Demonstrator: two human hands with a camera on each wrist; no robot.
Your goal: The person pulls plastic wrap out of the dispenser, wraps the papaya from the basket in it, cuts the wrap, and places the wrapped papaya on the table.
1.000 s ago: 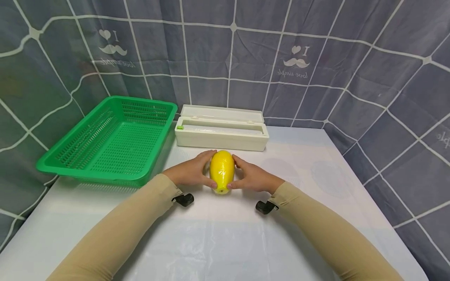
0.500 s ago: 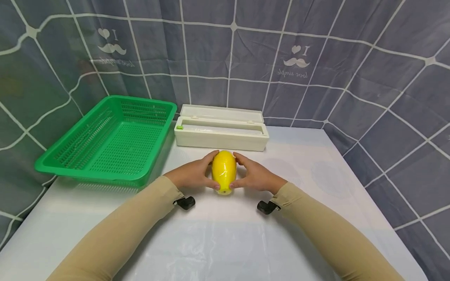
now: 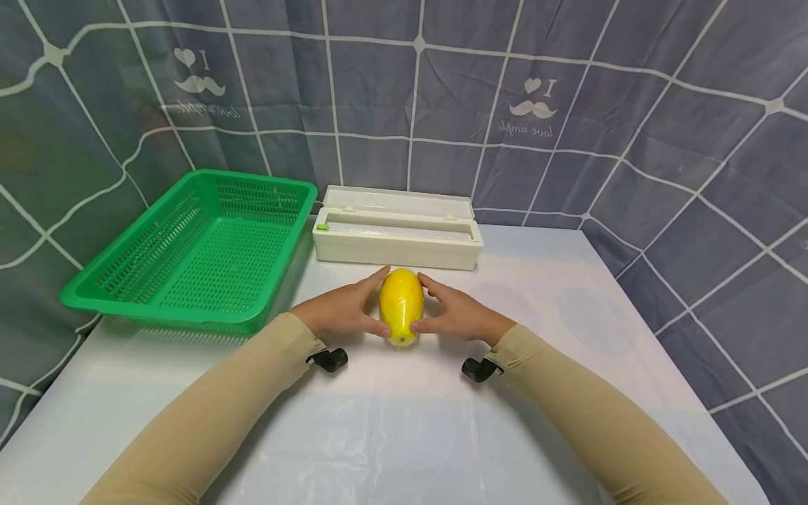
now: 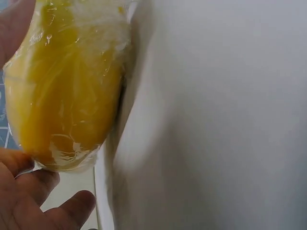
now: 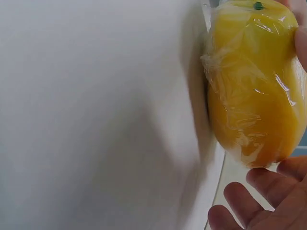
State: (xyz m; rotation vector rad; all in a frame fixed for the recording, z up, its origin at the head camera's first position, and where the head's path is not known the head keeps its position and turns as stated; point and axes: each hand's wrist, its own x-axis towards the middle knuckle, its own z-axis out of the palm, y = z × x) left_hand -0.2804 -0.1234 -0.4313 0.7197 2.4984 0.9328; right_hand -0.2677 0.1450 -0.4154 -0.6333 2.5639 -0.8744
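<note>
A yellow oval fruit [image 3: 401, 303], wrapped in shiny cling film, rests on the white table in front of the cutter box. My left hand [image 3: 337, 308] cups its left side, the thumb near the close end and the forefinger at the far end. From the other side my right hand [image 3: 457, 314] holds it, thumb at the close end. In the left wrist view, fingertips [image 4: 41, 179] meet the bottom of the wrapped fruit [image 4: 64, 105]. The right wrist view shows a small green spot at the top of the fruit [image 5: 254, 91] and wrinkled film on its side.
A green plastic basket [image 3: 284, 273] with slotted walls stands at the left. Behind the fruit lies a white cling film box [image 3: 398, 251], its lid raised and a green slider at its left end. A grey curtain with white lines [image 3: 372, 91] hangs behind the table [image 3: 391, 449].
The fruit has shifted slightly to the right between both hands. My left thumb now sits a little farther from its side. The basket and box stay put.
</note>
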